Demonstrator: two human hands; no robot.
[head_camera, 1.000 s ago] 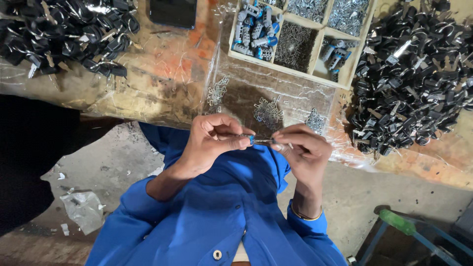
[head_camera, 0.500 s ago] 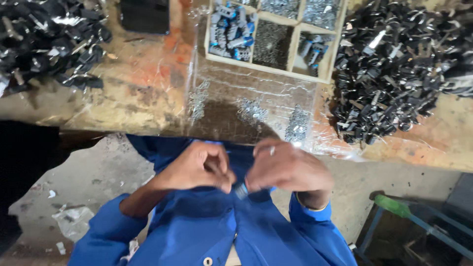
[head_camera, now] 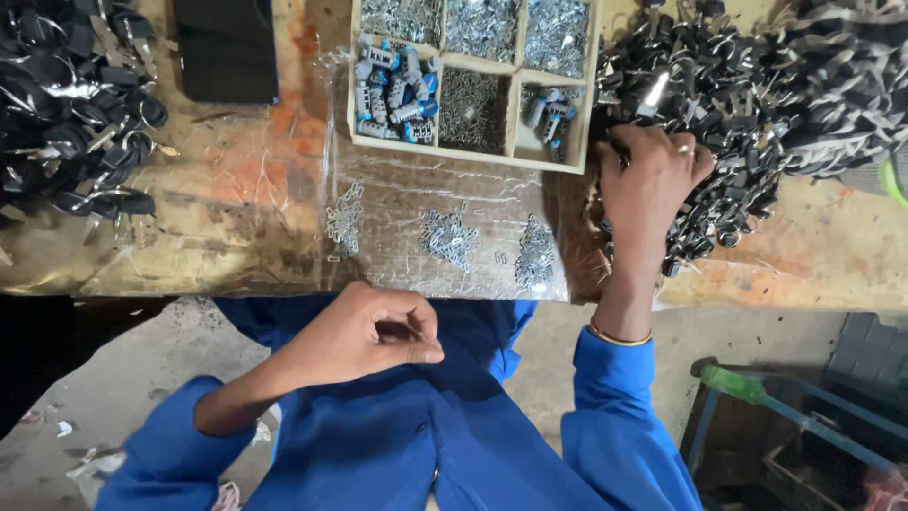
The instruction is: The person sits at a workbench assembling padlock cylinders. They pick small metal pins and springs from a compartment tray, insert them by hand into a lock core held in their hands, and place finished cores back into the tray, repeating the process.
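1. curling loosely over the lap, the left hand [head_camera: 364, 336] hangs just short of the desk [head_camera: 236, 237] edge; its fingers are folded in toward the thumb, and whether anything small sits inside that grip cannot be told.
2. blue sleeves [head_camera: 615, 416] cover both forearms, and a thin bangle [head_camera: 619, 336] rings the right wrist.
3. on the near part of the desk, a clear plastic sheet [head_camera: 407, 189] carries three small heaps of tiny silver metal pieces [head_camera: 449, 237], lying between the two hands.
4. further out on the right, the right hand [head_camera: 653, 175] rests on the near edge of a large heap of black key-shaped parts [head_camera: 757, 104], fingers bent down into them, a ring on one finger; its grip is closing among the parts, but whether it has hold of one cannot be told.
5. just left of that hand sits a wooden compartment tray [head_camera: 473, 156], with blue and silver cylinders [head_camera: 397, 90] in one cell and fine silver bits in others.
6. at the far left lie a second heap of black parts [head_camera: 71, 104] and a flat black rectangular object [head_camera: 227, 47].
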